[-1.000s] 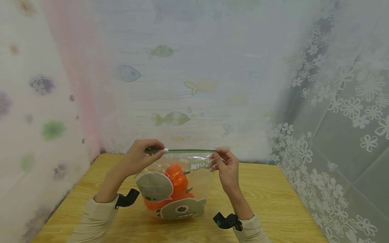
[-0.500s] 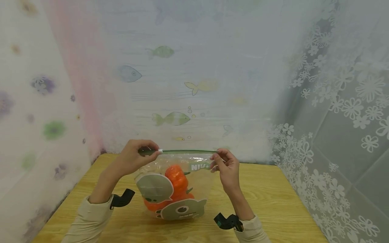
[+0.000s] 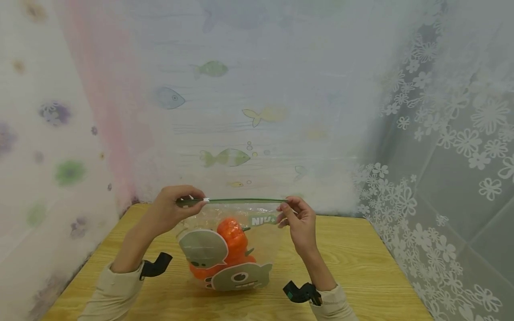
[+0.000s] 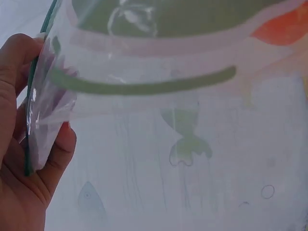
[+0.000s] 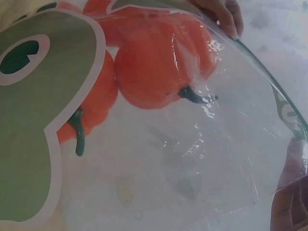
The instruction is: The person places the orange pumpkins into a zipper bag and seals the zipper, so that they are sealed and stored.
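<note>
A clear slider zip bag (image 3: 241, 276) with grey-green cartoon prints stands upright on the table. Through its plastic show several orange-red bell peppers (image 5: 159, 67) with green stems. My left hand (image 3: 168, 209) pinches the white slider (image 3: 206, 199) near the left end of the green zip strip (image 3: 245, 199). In the left wrist view, the strip's end passes between the thumb and fingers (image 4: 60, 149). At the bag's top right corner, my right hand (image 3: 301, 225) pinches the strip between thumb and forefinger. The strip is stretched roughly level between both hands.
Under the bag is a yellow wood-grain table (image 3: 353, 263). Behind it hangs a pale curtain (image 3: 321, 169) printed with fish. Flower-patterned sheets (image 3: 466, 142) close in the sides. Each wrist carries a black camera mount (image 3: 156, 266).
My left hand has slid leftward along the zip strip with the white slider, baring more green strip to its right. The right hand and the peppers have stayed nearly still.
</note>
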The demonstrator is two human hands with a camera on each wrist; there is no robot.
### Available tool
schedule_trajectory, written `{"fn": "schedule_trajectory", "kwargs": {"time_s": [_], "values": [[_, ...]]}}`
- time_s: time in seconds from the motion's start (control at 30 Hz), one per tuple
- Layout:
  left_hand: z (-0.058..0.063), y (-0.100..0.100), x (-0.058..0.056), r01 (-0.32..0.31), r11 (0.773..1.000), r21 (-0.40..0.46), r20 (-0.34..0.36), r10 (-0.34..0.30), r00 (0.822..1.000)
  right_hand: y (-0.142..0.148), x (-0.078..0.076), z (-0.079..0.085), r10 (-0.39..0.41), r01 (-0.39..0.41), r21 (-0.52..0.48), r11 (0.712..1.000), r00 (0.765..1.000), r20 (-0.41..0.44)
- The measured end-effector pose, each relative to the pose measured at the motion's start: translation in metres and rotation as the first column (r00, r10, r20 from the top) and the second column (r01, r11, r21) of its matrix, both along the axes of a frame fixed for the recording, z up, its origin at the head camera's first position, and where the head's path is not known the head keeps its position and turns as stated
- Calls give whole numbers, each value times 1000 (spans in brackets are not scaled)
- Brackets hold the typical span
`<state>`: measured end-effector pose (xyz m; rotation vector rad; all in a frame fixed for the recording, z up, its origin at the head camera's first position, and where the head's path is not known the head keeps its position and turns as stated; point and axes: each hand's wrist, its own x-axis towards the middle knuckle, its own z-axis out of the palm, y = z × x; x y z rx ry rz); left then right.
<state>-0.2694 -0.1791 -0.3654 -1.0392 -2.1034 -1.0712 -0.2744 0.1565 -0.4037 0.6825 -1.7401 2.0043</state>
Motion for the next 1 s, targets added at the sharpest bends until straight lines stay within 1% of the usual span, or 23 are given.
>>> {"fn": "schedule_trajectory", "kwargs": {"time_s": [0.13,0.2,0.23,0.5,0.57,0.73,0.8,0.9,1.0], "values": [[-1,-2,3,56,998,6,-97,-55,994,3,1,0,11,-11,2,1000,1000,-4],[-2,-3,4,68,998,11,-124,-66,990,4,1,0,14,-14,3,1000,1000,-7],[-3,-3,5,69,997,16,-125,-67,990,4,1,0,15,-15,3,1000,1000,-7],[-11,-6,10,66,995,76,-48,-63,997,9,3,0,24,-24,6,1000,1000,-3],[-12,-6,12,52,994,93,-25,-50,998,11,4,-1,25,-25,5,1000,1000,-2],[-15,-8,20,3,989,149,58,-12,998,15,5,-2,29,-29,-6,1000,1000,3],[-17,-8,22,-6,986,168,68,-5,998,16,6,-3,33,-33,-10,999,999,4],[-19,-8,24,-3,978,207,75,-13,997,18,7,-3,36,-36,-9,999,999,5],[-23,-10,27,-9,968,249,100,-16,995,21,7,-4,42,-42,-10,999,999,2]]}}
